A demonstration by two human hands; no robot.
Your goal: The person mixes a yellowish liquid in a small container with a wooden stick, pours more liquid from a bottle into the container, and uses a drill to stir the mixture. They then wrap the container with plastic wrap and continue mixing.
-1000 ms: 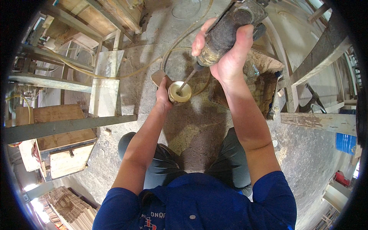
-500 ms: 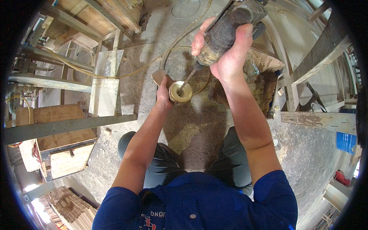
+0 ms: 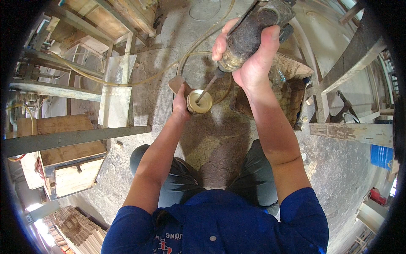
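Got a scuffed, dark power drill (image 3: pixel 249 42) clutched in the right hand (image 3: pixel 256 63), high up in the view. Seeing the right fingers (image 3: pixel 219 45) curled round the left side of it and the thumb laid along the other, so spread about as wide as the drill body and clamped firmly on it. Can't make out any trigger from up here.

Also seeing a thin metal rod (image 3: pixel 209 85) slanting from the nose of the drill down to the lower left, tip inside the mouth of a small pale cup (image 3: pixel 202 111). Looking creamy white in there.

Holding that cup in the left hand (image 3: pixel 181 103), up off the floor (image 3: pixel 215 165) and out past the knees. Cupped against its left side, thumb toward the rim. Can't tell how far round the rest of the left fingers reach, being mostly hidden. Also spotting a flat brown piece (image 3: pixel 176 84) poking out just beyond that hand; can't say if pinched there or joined to the cup. Finally, noting a yellowish hose (image 3: pixel 158 73) looped across the floor behind.
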